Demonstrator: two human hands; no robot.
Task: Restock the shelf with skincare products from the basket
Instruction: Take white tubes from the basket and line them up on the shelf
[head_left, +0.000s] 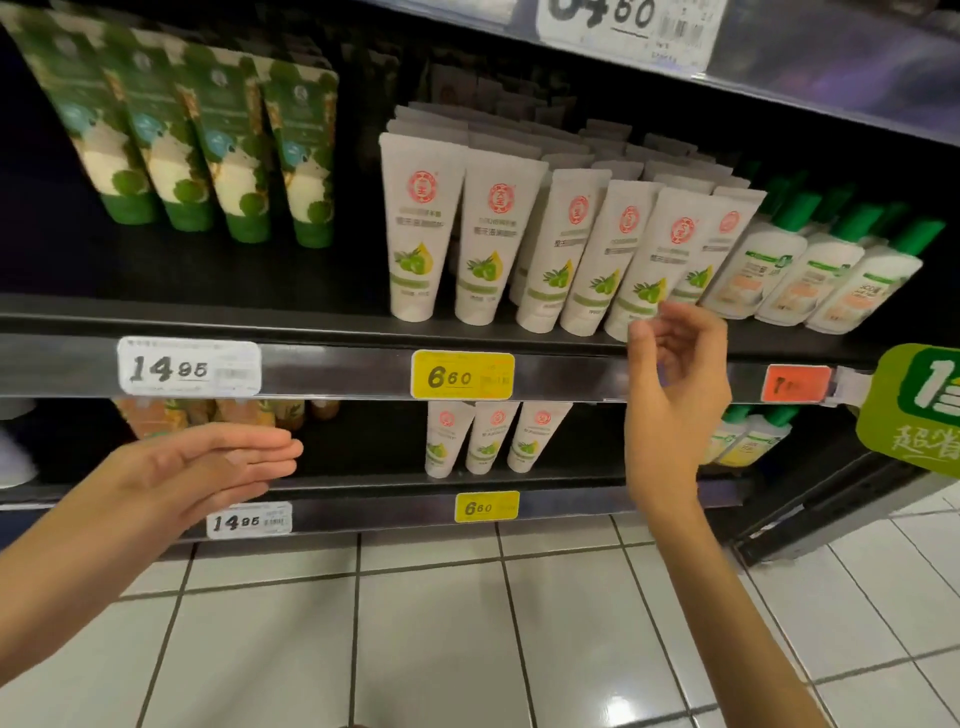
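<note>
- Both forearms reach in from the bottom of the view, over the white floor tiles (441, 623), and neither carries a product
- Ahead, the shelf (332, 364) fills most of what I see: two dark levels with price strips along their front edges
- On the upper level the white tubes (519, 239) with the red seal and olive print stand cap-down, several files across and rows deep behind; I judge this block stocked, though the right-hand files lean
- To their left stand the green tubes (208, 150), four across, with a bare stretch of shelf between the two blocks
- At the right end the green-capped bottles (810, 275) lean in a row
- On the lower level only three lower tubes (493, 436) of the same white kind show at the front, with dark room on their left; I reckon that is where work is left
- My left hand (208, 467) is flat, fingers straight and together, released, in front of the lower level and touching nothing
- My right hand (675, 395) has its fingers loosely curled on nothing, just in front of the foot of the rightmost white tubes; whether a fingertip touches one I cannot tell
- Under the white tubes sits the yellow price tag (462, 375)
- No basket is in view, so how much stock remains I cannot say
</note>
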